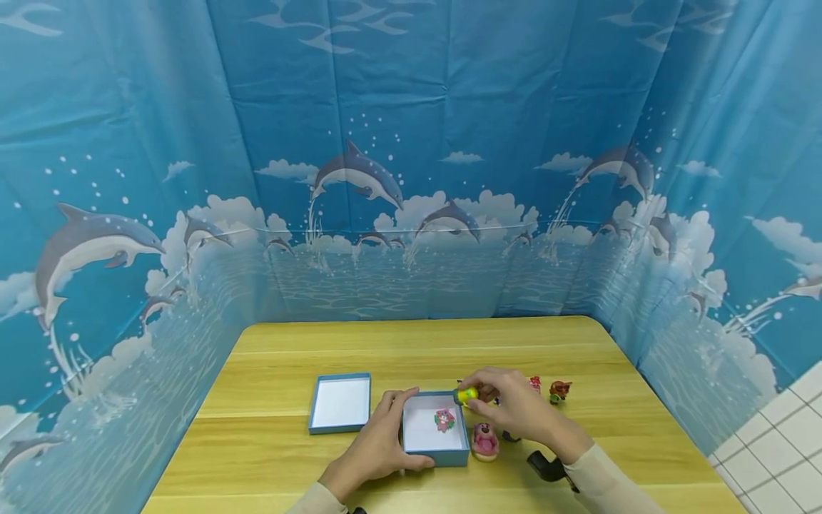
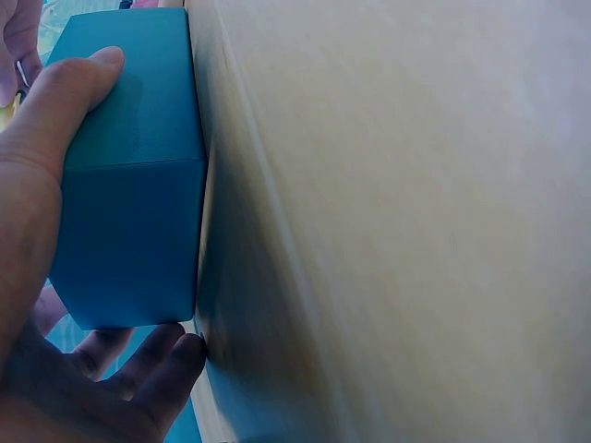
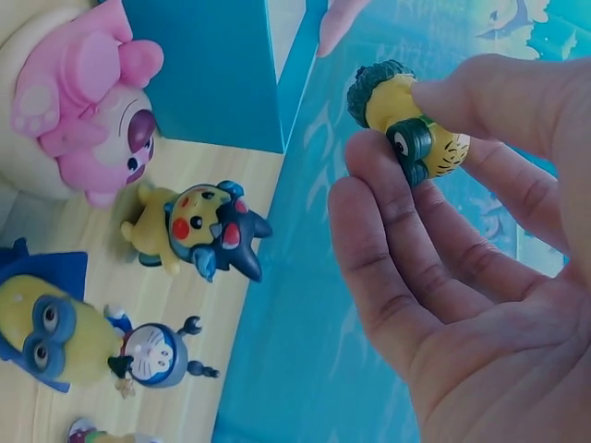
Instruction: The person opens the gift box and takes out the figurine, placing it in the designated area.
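Observation:
In the head view an open blue box (image 1: 443, 458) with a white inside stands on the table. A small pink figurine (image 1: 444, 420) lies in it. My left hand (image 1: 385, 442) grips the box, thumb on the near wall and fingers round the left side; the left wrist view shows the thumb (image 2: 92, 78) flat on the blue wall. Above the box's far right corner, my right hand (image 1: 514, 407) pinches a small yellow minion figurine (image 3: 411, 148) with dark green goggles between thumb and fingers.
A blue lid (image 1: 340, 429) lies inside up, left of the box. Right of it stand a pink bear figurine (image 1: 484, 441), a yellow figurine in a dark hood (image 3: 199, 231), a goggled minion (image 3: 55, 332), a blue-and-white cat figurine (image 3: 152, 353) and a brown figurine (image 1: 560, 391).

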A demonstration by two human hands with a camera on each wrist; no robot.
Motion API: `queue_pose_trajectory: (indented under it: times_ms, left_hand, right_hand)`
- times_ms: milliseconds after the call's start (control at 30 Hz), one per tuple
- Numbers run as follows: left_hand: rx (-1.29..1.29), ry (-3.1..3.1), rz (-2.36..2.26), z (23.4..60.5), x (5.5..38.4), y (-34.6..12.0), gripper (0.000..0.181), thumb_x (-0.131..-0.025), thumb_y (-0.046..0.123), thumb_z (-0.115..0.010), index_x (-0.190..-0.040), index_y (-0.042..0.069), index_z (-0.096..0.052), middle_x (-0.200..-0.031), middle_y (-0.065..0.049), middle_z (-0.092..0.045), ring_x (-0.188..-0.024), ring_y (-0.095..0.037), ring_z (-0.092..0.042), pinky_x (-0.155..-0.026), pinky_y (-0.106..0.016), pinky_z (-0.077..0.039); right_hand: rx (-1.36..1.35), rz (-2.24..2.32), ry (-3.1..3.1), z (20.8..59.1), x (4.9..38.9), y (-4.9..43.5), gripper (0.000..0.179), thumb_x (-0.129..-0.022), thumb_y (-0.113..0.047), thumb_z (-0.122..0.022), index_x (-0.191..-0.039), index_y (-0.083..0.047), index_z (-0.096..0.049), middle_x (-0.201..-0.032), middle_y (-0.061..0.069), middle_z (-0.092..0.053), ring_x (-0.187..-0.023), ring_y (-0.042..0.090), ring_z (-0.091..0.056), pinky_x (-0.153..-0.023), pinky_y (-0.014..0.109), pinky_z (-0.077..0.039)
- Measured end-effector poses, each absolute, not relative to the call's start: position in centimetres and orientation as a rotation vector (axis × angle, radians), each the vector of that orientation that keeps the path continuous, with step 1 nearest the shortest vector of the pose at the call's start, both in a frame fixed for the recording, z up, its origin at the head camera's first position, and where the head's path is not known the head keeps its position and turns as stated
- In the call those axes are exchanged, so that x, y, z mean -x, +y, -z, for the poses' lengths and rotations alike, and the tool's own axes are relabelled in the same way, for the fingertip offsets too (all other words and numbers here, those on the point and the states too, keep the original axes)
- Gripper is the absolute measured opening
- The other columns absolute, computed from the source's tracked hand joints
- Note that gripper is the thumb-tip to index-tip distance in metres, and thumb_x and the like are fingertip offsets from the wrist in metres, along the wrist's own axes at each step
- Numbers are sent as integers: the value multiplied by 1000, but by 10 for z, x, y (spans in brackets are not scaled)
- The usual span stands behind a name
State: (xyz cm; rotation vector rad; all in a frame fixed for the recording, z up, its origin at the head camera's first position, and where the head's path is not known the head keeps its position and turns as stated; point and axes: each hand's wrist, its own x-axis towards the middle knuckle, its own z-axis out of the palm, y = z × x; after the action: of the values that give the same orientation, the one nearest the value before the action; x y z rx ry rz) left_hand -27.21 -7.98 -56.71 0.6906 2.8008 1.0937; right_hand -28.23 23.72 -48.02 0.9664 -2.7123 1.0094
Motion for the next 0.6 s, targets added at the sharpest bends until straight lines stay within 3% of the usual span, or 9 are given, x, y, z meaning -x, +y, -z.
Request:
queue_pose_trajectory:
  times_ms: [267, 600]
  left_hand:
    - [-693, 2797, -1100, 568, 272, -80, 130, -81, 65, -105, -183, 22, -36, -164, -12, -54, -136, -25, -61, -113, -55, -61]
    - [-688, 2802, -1107, 569, 273, -80, 130, -80, 65, -105, -183, 23, -36, -164, -11, -54, -136, -24, -61, -113, -54, -61]
  right_hand:
    - [-925, -1023, -2736, 482, 281, 247, 28, -107, -6, -82, -133, -17, -84, -128, 1, -86, -99, 5, -79, -88, 30, -69]
    - [-890, -1020, -2706, 484, 279, 257, 31, -106, -3, -82, -135, -11, -83, -127, 4, -85, -95, 4, -78, -84, 33, -70]
